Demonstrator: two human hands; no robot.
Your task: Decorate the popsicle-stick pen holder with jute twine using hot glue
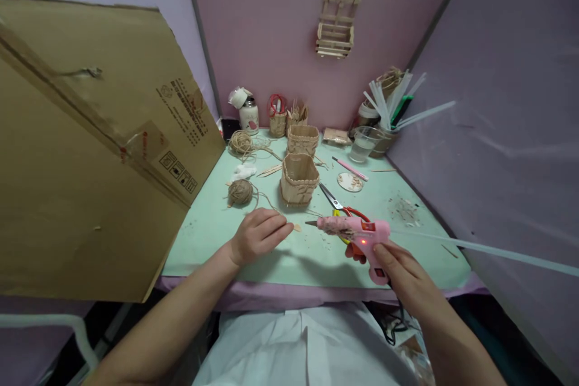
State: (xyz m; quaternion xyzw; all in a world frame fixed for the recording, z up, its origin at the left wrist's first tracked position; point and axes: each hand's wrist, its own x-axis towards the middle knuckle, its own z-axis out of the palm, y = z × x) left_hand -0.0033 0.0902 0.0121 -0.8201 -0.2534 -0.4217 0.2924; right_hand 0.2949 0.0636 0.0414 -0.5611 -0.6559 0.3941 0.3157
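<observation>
My right hand is wrapped round the handle of a pink hot glue gun, its red light lit and a long clear glue stick running out of its back. The nozzle points left. Just short of it, my left hand pinches a small pale wooden piece between thumb and finger. Behind the hands stands a square wooden box with twine round its rim, and a second such box is farther back. Red-handled scissors lie partly behind the glue gun.
A ball of brown twine and a looser coil lie on the left. At right are a pink pen, a round white dish, a clear cup and upright glue sticks. A large cardboard sheet rises at left.
</observation>
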